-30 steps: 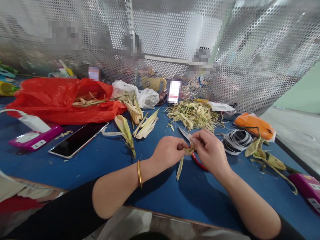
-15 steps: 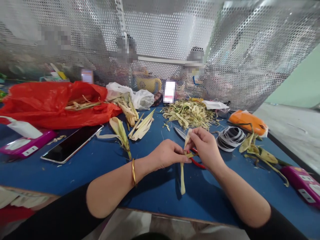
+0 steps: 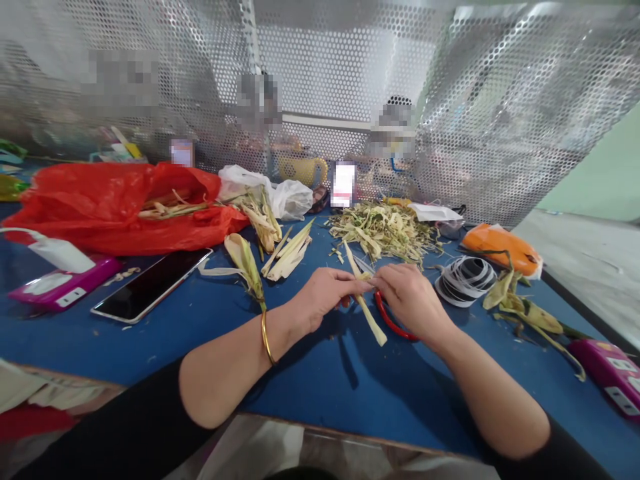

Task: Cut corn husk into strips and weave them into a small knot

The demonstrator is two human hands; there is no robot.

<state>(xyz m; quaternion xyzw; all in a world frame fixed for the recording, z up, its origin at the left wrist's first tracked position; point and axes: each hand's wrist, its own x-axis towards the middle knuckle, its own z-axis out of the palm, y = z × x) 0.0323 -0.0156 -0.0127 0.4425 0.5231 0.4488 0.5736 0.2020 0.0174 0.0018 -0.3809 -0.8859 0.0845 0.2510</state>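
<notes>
husk strip: i have it in the head feed at the clock's centre, noon away from the wearer; pale husk strip (image 3: 369,317) held between the two hands, apparently just off the blue table (image 3: 310,393).
left hand: the left hand (image 3: 327,297) pinches the strip near its middle, thumb to fingers.
right hand: the right hand (image 3: 410,297) is bent and bunched, pinching husk at the same middle spot; i cannot tell exactly where its tips press, nor whether a second bit of husk crosses there.
lie of the strip: long axis runs 11 o'clock to 5 o'clock; narrow tip at 11, broader blunt end at 5, both sticking out free.
husk handling: i judge it very light, dry, limp across its width, a little springy lengthwise; not slippery, but likely to split along the grain; i'd take hold at the gathered middle and spare the thin tip.
red scissors: the red scissors (image 3: 383,315) lie under the right hand, blades toward 11; i cannot tell if the hand touches the handle.
husk scraps: shredded husk scraps (image 3: 385,230) heaped at 12; flat husk leaves (image 3: 290,257) at 10; folded husk (image 3: 245,267) at 9.
white coil: white coil (image 3: 465,280) at 3; orange packet (image 3: 503,250) beyond it, between 2 and 3.
</notes>
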